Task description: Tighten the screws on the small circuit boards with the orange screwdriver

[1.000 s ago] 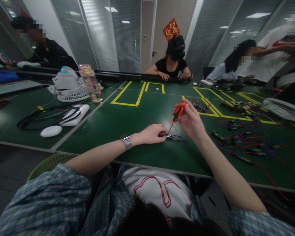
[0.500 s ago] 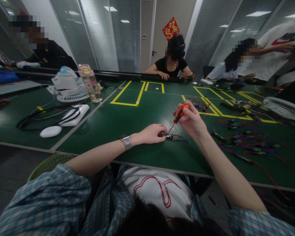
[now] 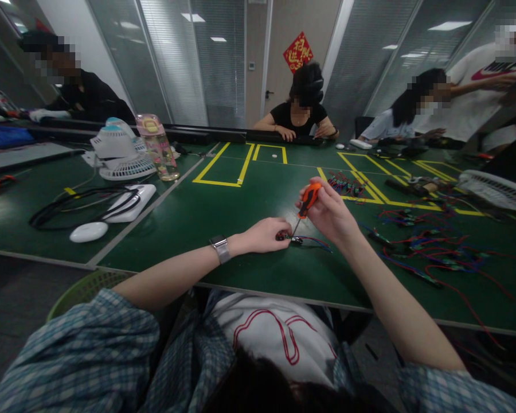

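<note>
My right hand (image 3: 329,213) is closed round an orange-and-black screwdriver (image 3: 306,200), held tilted with its tip down on a small wired part (image 3: 293,238) on the green table (image 3: 223,212). My left hand (image 3: 264,235) is closed and pinches that part against the table from the left; a watch sits on that wrist. Red and blue wires (image 3: 316,242) trail from the part to the right.
A tangle of coloured wires and parts (image 3: 430,246) lies at the right. At the left are a white fan (image 3: 118,152), a pink bottle (image 3: 157,146), black cables (image 3: 81,203) and a white puck (image 3: 88,232). Other people sit along the far side. A green basket (image 3: 83,287) stands below the table edge.
My right hand has shifted slightly left and turned the screwdriver handle between its fingers. The left hand and the part have stayed in place.
</note>
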`<control>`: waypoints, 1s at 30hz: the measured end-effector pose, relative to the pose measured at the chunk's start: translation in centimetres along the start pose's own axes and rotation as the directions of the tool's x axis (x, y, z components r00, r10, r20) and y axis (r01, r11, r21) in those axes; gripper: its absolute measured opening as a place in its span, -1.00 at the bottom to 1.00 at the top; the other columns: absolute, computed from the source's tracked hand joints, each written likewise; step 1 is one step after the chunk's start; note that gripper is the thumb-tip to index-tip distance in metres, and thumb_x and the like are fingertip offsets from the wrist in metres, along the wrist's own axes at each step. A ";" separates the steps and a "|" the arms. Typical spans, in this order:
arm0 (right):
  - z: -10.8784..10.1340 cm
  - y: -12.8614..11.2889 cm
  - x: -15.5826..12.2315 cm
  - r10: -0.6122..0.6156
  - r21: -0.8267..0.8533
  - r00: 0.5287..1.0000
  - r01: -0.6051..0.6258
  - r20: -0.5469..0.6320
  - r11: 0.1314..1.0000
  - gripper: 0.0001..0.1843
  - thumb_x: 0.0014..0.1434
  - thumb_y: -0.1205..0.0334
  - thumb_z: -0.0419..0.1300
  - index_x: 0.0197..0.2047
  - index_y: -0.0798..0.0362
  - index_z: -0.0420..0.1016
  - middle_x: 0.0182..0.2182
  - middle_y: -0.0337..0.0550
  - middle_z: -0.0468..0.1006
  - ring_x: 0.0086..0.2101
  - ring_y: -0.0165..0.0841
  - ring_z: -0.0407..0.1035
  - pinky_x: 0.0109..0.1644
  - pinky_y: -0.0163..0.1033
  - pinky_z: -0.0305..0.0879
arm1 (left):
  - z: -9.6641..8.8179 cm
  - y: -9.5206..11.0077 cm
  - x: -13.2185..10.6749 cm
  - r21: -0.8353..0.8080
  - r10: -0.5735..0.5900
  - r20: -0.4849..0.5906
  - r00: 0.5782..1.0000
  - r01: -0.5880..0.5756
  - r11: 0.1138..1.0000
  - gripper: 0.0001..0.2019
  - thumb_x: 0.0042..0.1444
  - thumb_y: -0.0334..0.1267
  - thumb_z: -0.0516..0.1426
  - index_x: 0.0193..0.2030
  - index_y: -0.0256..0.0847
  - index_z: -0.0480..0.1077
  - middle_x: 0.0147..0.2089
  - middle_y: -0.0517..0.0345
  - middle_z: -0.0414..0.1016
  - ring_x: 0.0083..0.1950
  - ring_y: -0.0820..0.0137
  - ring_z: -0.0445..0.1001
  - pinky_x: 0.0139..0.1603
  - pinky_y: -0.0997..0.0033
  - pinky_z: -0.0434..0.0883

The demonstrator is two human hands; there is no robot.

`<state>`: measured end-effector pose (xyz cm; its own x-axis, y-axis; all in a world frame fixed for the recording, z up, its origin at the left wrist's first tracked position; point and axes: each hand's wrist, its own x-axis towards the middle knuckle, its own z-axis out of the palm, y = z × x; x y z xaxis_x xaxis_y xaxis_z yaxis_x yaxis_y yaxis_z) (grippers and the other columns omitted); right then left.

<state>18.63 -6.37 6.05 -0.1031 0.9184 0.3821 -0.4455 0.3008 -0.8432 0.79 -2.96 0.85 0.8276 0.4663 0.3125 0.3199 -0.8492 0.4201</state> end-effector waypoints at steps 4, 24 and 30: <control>0.1 0.0 0.0 -0.004 0.013 1.000 0.004 -0.004 1.000 -0.72 0.05 0.05 0.37 -0.14 -0.19 0.51 -0.32 -0.31 0.61 -0.29 -0.40 0.48 -0.18 -0.24 0.45 | -0.1 0.1 0.0 0.004 -0.018 0.001 1.000 0.018 1.000 -0.89 0.15 -0.31 0.16 -0.20 -0.28 0.47 -0.22 0.11 0.48 -0.26 0.42 0.43 -0.24 0.51 0.31; 0.2 -0.5 -0.1 0.038 0.197 0.997 -0.024 -0.064 0.980 -0.67 -0.13 0.09 0.51 -0.36 -0.08 0.48 -0.41 -0.41 0.53 -0.36 -0.50 0.42 -0.15 -0.31 0.45 | -0.2 0.4 0.1 0.018 -0.031 -0.003 1.000 0.031 0.999 -0.91 0.14 -0.33 0.17 -0.23 -0.26 0.46 -0.27 0.15 0.43 -0.29 0.44 0.37 -0.26 0.50 0.29; -0.1 -0.3 0.1 0.041 0.165 0.998 -0.034 -0.037 0.986 -0.70 -0.05 0.03 0.45 -0.29 -0.10 0.50 -0.42 -0.37 0.55 -0.38 -0.49 0.43 -0.15 -0.29 0.46 | 0.2 0.1 0.0 -0.008 -0.022 -0.026 0.999 0.022 1.000 -0.91 0.14 -0.32 0.17 -0.23 -0.26 0.46 -0.27 0.14 0.43 -0.28 0.43 0.40 -0.22 0.48 0.33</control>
<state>18.82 -6.37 6.31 -0.0881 0.9387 0.3332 -0.5821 0.2229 -0.7819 0.90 -3.04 0.73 0.8082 0.4910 0.3251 0.3341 -0.8370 0.4334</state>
